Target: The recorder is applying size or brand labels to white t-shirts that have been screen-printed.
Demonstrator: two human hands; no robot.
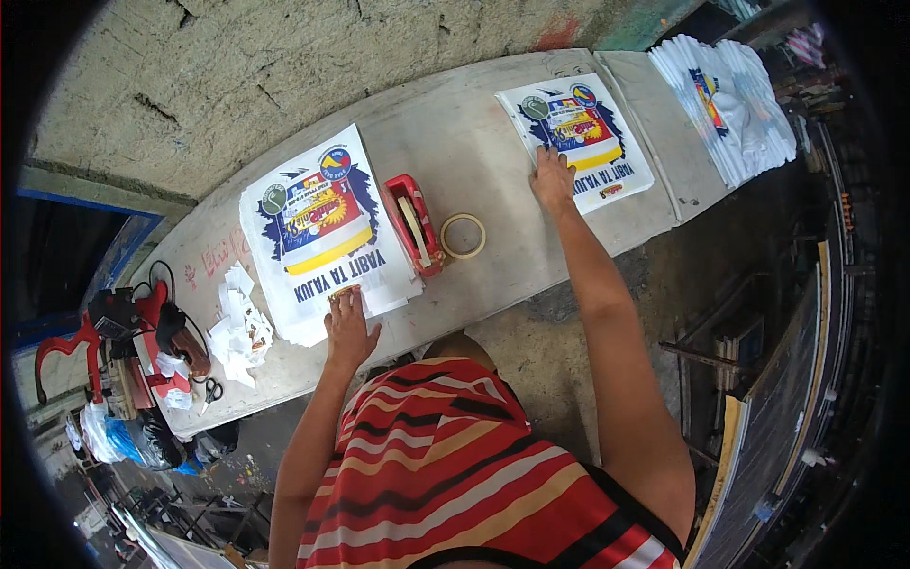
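My left hand (349, 327) presses flat on the near edge of a stack of printed white sheets (318, 237) with a red, yellow and blue design; a small brownish piece, maybe tape, sits under its fingertips. My right hand (553, 178) rests with fingers spread on the near left corner of a single printed sheet (578, 137) further right on the grey table (474, 142). Neither hand grips anything.
A red tape dispenser (414, 224) and a roll of tan tape (463, 236) lie between the two sheets. White paper scraps (239, 327), scissors (212, 391) and a red tool (142, 332) sit at the left. Folded white printed shirts (730, 100) are piled at the far right.
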